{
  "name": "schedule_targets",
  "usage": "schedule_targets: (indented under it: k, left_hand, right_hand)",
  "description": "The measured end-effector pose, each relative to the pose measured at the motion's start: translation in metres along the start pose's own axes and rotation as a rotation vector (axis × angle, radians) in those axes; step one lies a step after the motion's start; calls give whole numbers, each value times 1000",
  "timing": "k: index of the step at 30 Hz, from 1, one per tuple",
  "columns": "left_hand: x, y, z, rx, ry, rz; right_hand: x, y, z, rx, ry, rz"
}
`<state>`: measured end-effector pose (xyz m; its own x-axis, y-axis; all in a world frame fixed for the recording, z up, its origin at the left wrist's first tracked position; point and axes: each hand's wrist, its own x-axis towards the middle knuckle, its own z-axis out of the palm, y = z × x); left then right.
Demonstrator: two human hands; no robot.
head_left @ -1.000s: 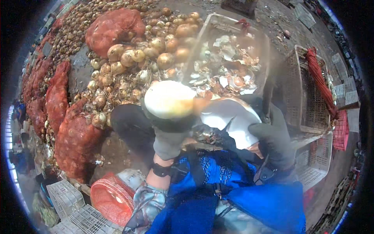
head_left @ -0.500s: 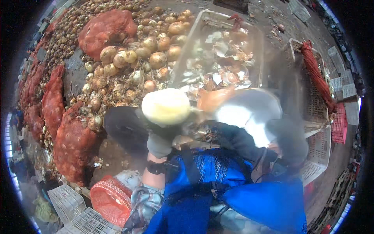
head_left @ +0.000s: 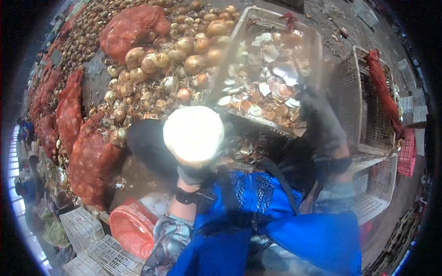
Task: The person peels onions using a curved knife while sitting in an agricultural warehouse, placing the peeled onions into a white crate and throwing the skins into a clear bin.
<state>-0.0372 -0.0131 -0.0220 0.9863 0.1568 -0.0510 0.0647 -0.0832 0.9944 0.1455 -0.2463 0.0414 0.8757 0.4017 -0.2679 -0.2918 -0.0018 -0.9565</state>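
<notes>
A big peeled onion (head_left: 194,135), bright white, sits in my gloved left hand (head_left: 195,174), whose fingers are mostly hidden below it. My right hand (head_left: 317,106), in a dark glove and smeared by motion, reaches over the near right side of a white crate (head_left: 314,50). Onion skins and cut pieces (head_left: 262,94) fill that crate. Just beyond my right fingertips is a curved white onion piece (head_left: 285,72); whether it touches them I cannot tell. A blue apron (head_left: 271,193) covers my lap.
Loose unpeeled onions (head_left: 194,64) lie heaped at the left and far left. Full red mesh sacks (head_left: 92,161) stand along that side. On the right are an upright plastic crate (head_left: 363,92) with a rolled red mesh bag (head_left: 382,87) and a pink basket (head_left: 406,154).
My right hand has swung away from beside the onion, right and forward over the crate. A white layer or piece that was near it now shows above the skins. My left hand keeps the onion.
</notes>
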Motion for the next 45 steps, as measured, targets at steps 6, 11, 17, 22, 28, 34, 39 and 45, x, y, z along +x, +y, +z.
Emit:
schedule_targets:
  k: [6, 11, 17, 22, 28, 34, 39, 45]
  left_hand:
    - [-2, -7, -4, -991, 44, -179]
    - [13, -2, 11, 93, -19, -71]
    - [34, 28, 29, -1244, -149, -61]
    - [19, 32, 35, -1214, -49, -116]
    - [29, 24, 45, -855, -73, 22]
    - [59, 25, 56, -807, -22, -88]
    - [63, 1, 63, -395, 63, 200]
    - [86, 38, 76, -667, 444, 8]
  right_hand:
    - [-68, 28, 12, 339, -181, 306]
    - [-82, 17, 23, 311, -163, 401]
    - [-67, 23, 62, 38, -182, 123]
    - [-58, 30, 56, 239, -219, 177]
    - [-41, 31, 39, -249, -84, -174]
    - [-63, 30, 54, -973, 163, -480]
    - [-56, 41, 62, -1115, 209, -384]
    - [-50, 43, 70, -1124, 235, -359]
